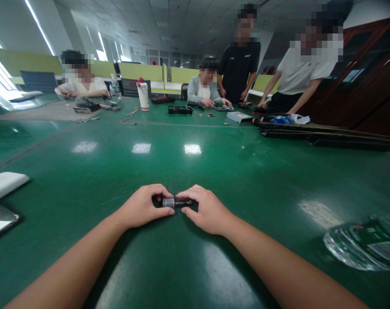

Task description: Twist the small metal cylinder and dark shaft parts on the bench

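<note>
Cylinder [178, 203], grey and black, lies crosswise between your hands at the table [169, 169]; your left hand [145, 207] has its grip clamped on the grey end, your right hand [208, 210] on the black. Uneven pressure could make it slip, and its round body could roll away. A clear bottle [367, 242] at right and a white object [7, 184] at left sit well apart, out of your way.
</note>
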A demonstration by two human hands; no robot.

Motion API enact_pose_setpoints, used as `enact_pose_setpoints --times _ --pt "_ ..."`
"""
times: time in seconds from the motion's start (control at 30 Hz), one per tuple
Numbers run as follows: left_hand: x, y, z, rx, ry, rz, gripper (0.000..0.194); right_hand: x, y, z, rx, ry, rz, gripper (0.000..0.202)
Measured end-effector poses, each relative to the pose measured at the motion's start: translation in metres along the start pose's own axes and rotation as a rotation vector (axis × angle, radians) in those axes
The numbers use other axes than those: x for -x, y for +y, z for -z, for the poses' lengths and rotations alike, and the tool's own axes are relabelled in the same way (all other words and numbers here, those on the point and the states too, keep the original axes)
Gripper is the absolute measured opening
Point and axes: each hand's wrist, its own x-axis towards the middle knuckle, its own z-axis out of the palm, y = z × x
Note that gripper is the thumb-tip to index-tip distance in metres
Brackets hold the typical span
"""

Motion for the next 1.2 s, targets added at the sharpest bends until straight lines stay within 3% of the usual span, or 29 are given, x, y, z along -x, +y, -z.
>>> enact_pose_setpoints --times 1.2 --pt "-0.0003 -0.0011 -0.0006 0.007 -0.002 0.007 0.026 -0.0016 0.0081 0.0052 0.126 0.013 -0.079 0.014"
